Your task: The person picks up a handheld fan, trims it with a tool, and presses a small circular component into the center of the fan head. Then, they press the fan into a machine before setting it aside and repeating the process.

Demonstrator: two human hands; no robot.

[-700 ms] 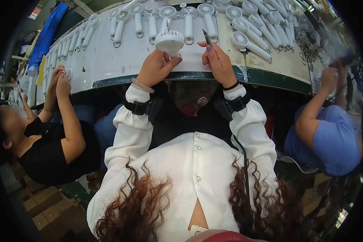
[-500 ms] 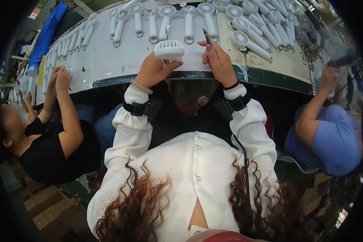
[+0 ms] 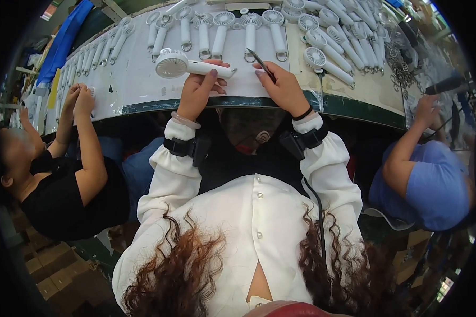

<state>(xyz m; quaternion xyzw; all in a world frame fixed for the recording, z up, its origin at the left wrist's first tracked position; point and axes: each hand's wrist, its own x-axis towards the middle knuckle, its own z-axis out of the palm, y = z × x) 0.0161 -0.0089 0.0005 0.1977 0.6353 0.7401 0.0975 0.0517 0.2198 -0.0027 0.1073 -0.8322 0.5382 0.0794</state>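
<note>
My left hand [image 3: 197,95] is closed round the handle of a white handheld fan [image 3: 171,63]. The fan lies sideways above the table's front edge, its round head to the left and its handle end, with a small metal loop, to the right. Between the fingers of my right hand [image 3: 284,91] is a pair of dark, slim tweezers [image 3: 263,65], their points slanting up and left near the fan's handle end without touching it. Behind both hands stretches a row of white handheld fans [image 3: 223,24] on the white tabletop [image 3: 137,79].
A heap of white fans [image 3: 349,37] covers the table's right part, with metal rings and clips [image 3: 402,66] beside it. More fans [image 3: 103,47] line the left. A person in black [image 3: 69,179] sits at my left, another in blue [image 3: 426,179] at my right.
The fan has turned from upright to sideways, its head swinging left and its handle coming into sight. My right hand has tilted the tweezers leftward, toward the handle end.
</note>
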